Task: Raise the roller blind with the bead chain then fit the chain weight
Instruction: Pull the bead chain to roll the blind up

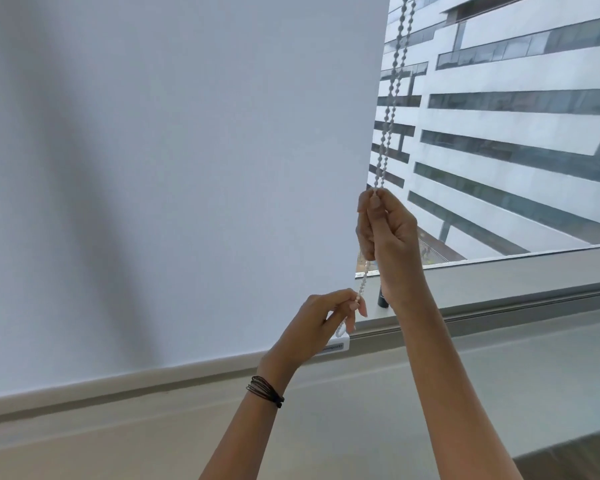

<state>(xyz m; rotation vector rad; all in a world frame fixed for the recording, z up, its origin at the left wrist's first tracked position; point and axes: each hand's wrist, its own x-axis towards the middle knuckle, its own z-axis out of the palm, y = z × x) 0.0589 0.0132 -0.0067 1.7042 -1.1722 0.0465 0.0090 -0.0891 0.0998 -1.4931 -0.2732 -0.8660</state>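
Observation:
A white roller blind (174,174) hangs fully down over the left of the window, its bottom bar (153,374) just above the sill. A white bead chain (394,81) drops in two strands along the blind's right edge. My right hand (388,233) pinches both strands at chest height. Below it, my left hand (321,323) pinches the lower part of the chain (363,278) beside the bar's white end cap (336,346). A small dark cylinder (382,299) stands on the sill behind my right wrist, partly hidden.
The grey window frame and sill (499,292) run across below the glass. Through the uncovered pane (516,133) on the right I see an office building. A pale ledge (361,410) lies below the sill.

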